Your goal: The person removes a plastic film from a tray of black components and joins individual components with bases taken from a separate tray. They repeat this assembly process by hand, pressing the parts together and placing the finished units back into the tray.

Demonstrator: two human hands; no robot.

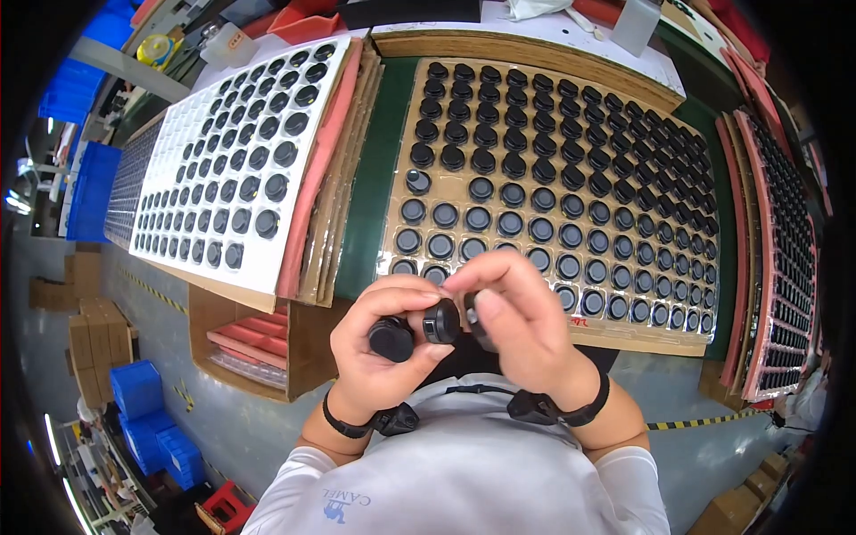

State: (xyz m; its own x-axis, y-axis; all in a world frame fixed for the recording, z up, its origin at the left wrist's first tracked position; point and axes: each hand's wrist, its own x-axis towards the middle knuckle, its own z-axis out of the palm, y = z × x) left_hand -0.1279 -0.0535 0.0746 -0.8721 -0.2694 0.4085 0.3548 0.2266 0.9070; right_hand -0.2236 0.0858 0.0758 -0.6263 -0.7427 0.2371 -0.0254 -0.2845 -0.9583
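Observation:
Both hands are together in front of my chest, at the near edge of a tray of black round parts. My left hand (364, 366) is closed around two such parts: a black round part (390, 339) lies against the palm, and a black cylindrical part (441, 321) is held up by thumb and fingers. Close beside it, my right hand (535, 334) pinches another black part (479, 323), mostly covered by its thumb and fingers. The tray (452, 187) has rows of these parts, with one bare pocket near its left side.
To the left, a white tray (178, 134) with black parts slopes on stacked cardboard and pink sheets (325, 152). Another loaded tray (785, 232) stands at the right. A wooden ledge (526, 58) runs behind. Below left is an open carton (241, 357); blue bins (138, 401) stand on the floor.

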